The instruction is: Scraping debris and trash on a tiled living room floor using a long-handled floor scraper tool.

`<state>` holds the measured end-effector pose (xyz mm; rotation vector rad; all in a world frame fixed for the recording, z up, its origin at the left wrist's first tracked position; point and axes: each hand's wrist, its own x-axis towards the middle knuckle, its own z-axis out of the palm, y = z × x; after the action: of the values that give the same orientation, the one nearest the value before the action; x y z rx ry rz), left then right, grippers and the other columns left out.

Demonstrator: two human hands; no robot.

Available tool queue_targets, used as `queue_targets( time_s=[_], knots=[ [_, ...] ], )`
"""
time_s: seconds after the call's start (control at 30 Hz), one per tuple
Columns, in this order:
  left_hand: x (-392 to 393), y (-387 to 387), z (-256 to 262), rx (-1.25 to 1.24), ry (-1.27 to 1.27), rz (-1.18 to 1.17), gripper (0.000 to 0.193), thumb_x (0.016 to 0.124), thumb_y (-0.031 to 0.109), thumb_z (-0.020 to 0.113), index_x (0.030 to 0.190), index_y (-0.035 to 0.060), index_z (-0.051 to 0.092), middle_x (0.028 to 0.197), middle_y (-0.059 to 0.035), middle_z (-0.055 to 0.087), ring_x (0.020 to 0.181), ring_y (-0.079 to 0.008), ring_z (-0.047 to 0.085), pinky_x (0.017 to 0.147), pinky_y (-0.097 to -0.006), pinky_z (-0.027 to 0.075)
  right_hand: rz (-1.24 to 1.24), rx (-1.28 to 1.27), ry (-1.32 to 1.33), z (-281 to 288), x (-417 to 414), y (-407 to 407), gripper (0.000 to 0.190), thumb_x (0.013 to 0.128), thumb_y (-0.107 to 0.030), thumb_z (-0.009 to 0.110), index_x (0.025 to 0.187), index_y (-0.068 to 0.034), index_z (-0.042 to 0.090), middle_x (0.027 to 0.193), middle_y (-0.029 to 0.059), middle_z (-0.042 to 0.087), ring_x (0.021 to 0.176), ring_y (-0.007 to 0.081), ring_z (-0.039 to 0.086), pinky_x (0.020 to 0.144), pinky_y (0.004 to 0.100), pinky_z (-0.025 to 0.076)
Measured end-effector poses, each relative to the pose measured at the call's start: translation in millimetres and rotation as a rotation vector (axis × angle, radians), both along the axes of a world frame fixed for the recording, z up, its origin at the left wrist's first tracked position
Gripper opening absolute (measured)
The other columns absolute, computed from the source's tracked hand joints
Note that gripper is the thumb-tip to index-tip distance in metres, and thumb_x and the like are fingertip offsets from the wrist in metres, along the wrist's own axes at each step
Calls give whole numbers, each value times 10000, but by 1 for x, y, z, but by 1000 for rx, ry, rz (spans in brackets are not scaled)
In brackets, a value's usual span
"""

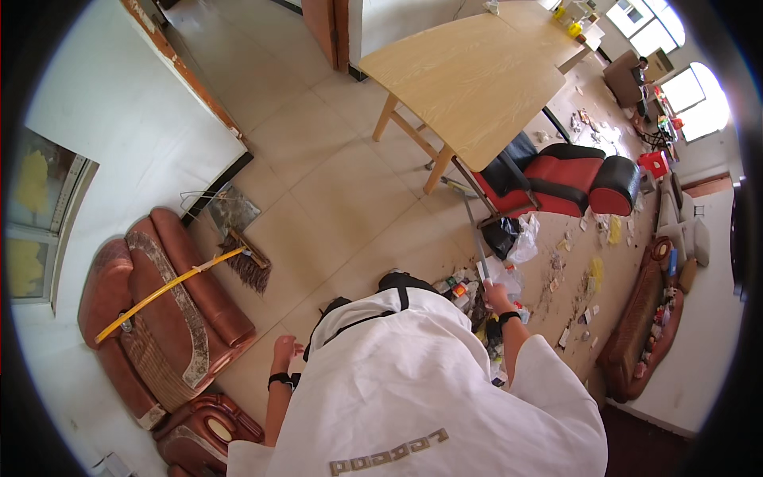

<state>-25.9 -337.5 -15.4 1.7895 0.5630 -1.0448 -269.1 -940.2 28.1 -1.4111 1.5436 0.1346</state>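
My right hand (pixel 498 298) grips the lower end of a long grey pole (pixel 477 238). The pole runs away from me to a pale, yellowish head (pixel 459 186) on the tiles near the wooden table (pixel 471 77). What kind of tool it is, I cannot tell for certain. A heap of mixed litter (pixel 462 289) lies on the floor beside my feet, partly behind my right hand and arm. My left hand (pixel 286 350) hangs at my side with loosely curled fingers and holds nothing. Black bands circle both wrists.
A broom (pixel 247 268) with a yellow handle leans across a worn brown armchair (pixel 173 298), beside a metal dustpan (pixel 232 208). Bags (pixel 503 238) sit by a red-and-black chair (pixel 560 179). Litter (pixel 554 268) spreads toward a brown sofa (pixel 647 322). A person (pixel 642 83) sits far off.
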Motion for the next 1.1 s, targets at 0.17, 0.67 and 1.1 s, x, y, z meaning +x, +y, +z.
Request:
queue_targets(
  time_s=[0.17, 0.67, 1.1],
  knots=[
    [-30, -14, 0, 28, -391, -366, 277, 848, 219, 474, 1007, -2, 526, 715, -194, 637, 569, -275, 633, 463, -332, 468, 78, -50, -124, -44, 25, -57, 376, 858, -319, 558, 645, -12, 514, 482, 76, 467, 362, 179, 451, 328, 315, 325],
    [5, -49, 79, 231, -293, -604, 238, 852, 208, 488, 969, 10, 551, 740, -139, 643, 614, -211, 616, 531, -296, 480, 369, -437, 6, -59, 48, -62, 341, 790, -175, 500, 1109, -59, 526, 967, 239, 600, 928, 406, 562, 813, 503, 428],
    [94, -175, 110, 87, -285, -788, 213, 870, 207, 501, 977, 29, 550, 768, -98, 632, 614, -166, 602, 541, -274, 480, 325, -410, 259, -30, -48, 5, 390, 795, -162, 514, 1184, -142, 490, 858, 177, 624, 763, 380, 607, 649, 480, 484]
  ],
)
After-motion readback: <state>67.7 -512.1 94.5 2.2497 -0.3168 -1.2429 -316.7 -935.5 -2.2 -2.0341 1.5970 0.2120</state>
